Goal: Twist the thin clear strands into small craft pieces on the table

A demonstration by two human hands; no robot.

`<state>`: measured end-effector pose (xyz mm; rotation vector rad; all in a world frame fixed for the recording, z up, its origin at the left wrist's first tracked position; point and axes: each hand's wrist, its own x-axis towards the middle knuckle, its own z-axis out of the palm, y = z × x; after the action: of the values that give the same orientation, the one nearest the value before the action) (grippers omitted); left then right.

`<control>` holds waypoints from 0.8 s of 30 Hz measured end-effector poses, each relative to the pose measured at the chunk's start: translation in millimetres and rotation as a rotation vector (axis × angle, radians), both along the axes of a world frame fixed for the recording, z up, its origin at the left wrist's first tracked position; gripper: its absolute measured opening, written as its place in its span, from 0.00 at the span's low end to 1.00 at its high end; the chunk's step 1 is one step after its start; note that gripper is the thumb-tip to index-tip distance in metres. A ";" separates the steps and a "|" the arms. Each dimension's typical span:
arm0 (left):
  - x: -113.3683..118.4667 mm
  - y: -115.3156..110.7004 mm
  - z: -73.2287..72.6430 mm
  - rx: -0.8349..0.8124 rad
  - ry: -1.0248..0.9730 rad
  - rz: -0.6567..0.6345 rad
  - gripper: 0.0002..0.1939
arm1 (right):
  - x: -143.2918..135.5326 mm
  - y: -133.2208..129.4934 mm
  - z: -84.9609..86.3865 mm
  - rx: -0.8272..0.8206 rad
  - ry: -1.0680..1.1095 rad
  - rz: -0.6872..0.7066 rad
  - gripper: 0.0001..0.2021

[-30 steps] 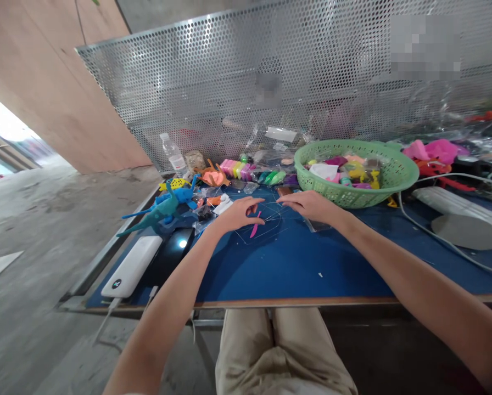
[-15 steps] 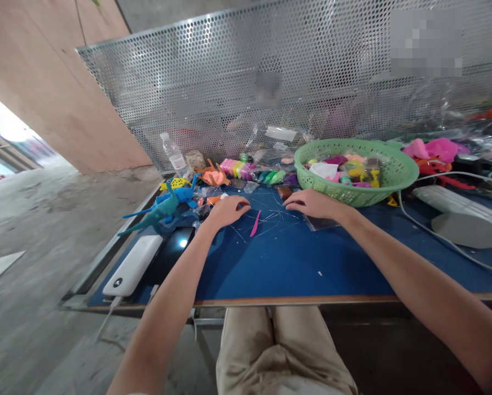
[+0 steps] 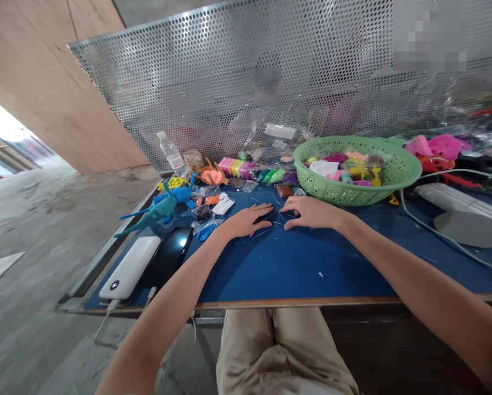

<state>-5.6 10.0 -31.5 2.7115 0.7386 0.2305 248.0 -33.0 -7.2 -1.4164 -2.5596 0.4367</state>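
My left hand [image 3: 248,220] lies low over the blue tabletop [image 3: 270,274], its fingers stretched to the right and the thumb apart from them. Beneath it, a pink plastic strip [image 3: 252,234] is mostly hidden. Facing it is my right hand [image 3: 312,213], palm down, thumb and index finger spread with nothing visible between them. Thin pale strands [image 3: 275,224] lie scattered on the table around both sets of fingertips. Just behind the right hand sits a small brown block [image 3: 285,191].
A green basket [image 3: 357,195] of colourful pieces stands right of centre. Blue and teal clay-like figures [image 3: 163,208], a white power bank [image 3: 130,267] and a black phone [image 3: 169,255] are at left. Behind are a bottle [image 3: 171,153] and a perforated metal panel [image 3: 229,71].
My left hand has moved right, over the pink strip, and its fingers have straightened. White and blue pieces it covered now show. My right hand's thumb and index finger have spread.
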 end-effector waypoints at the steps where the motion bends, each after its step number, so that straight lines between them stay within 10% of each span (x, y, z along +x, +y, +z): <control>1: 0.9 1.1 -1.6 0.003 0.011 -0.004 0.30 | -0.4 0.3 -1.1 0.002 0.001 -0.007 0.30; 24: -0.5 16.8 -7.0 0.232 -0.067 -0.009 0.19 | 5.3 0.2 3.7 0.108 -0.102 0.094 0.16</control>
<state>-6.1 26.8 -38.5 2.9069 0.7209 0.4272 253.3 -32.9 -3.5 -1.3178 -2.6938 0.2410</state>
